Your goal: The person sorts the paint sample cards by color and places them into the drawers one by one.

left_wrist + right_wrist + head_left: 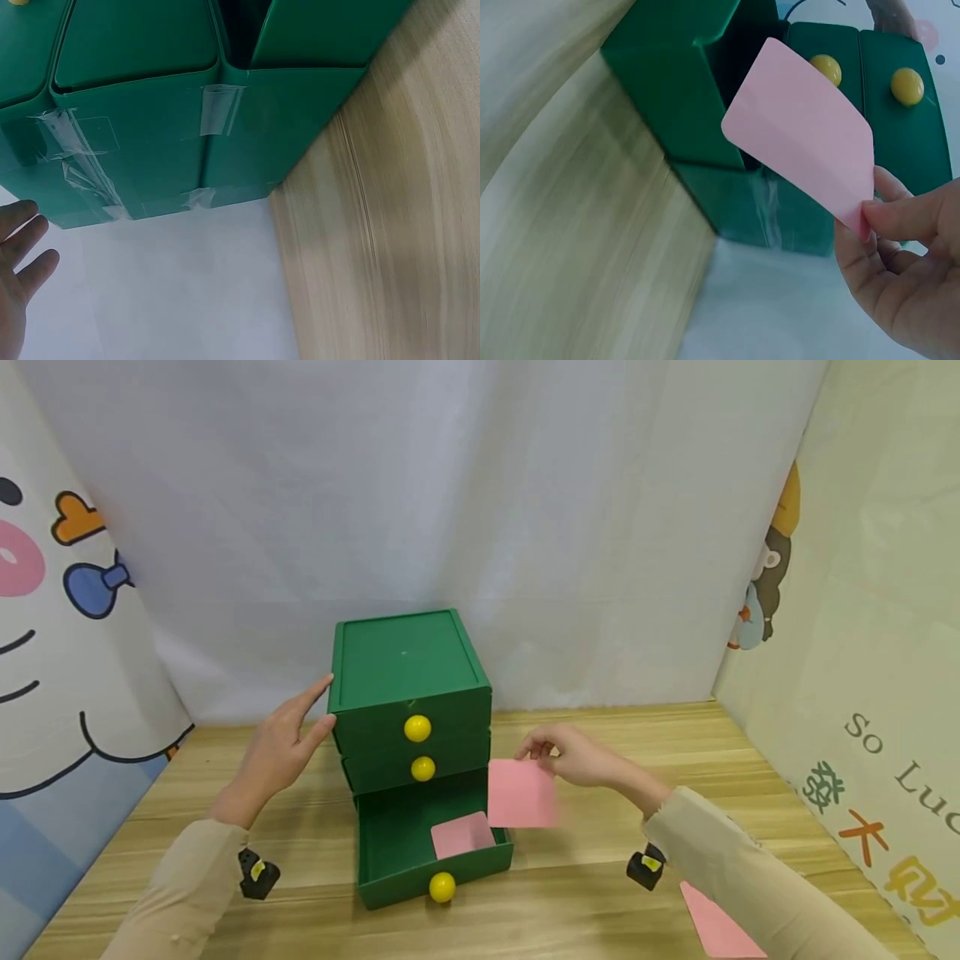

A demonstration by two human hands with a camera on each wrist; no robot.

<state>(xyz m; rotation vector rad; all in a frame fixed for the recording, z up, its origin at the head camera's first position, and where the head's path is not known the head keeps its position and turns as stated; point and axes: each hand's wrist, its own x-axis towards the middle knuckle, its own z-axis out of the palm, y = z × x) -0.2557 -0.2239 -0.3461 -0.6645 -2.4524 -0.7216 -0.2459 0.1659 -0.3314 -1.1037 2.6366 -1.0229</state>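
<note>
A green drawer unit (408,660) with yellow round knobs stands on the table, its bottom drawer (390,852) pulled out. Inside that drawer lies a pink card (459,836), toward the right side. My right hand (573,756) pinches another pink card (802,131) by its edge between thumb and fingers. This card hangs beside the drawer's right wall, above the table. My left hand (281,752) is at the unit's upper left side, its fingers extended and fingertips at the edge. In the left wrist view, clear tape (86,161) runs along the unit's side.
A further pink card (720,927) lies on the wooden table (585,893) at the lower right, partly hidden by the right sleeve. A white cloth (600,527) hangs behind the unit. Printed cloths stand at the left (82,635) and right.
</note>
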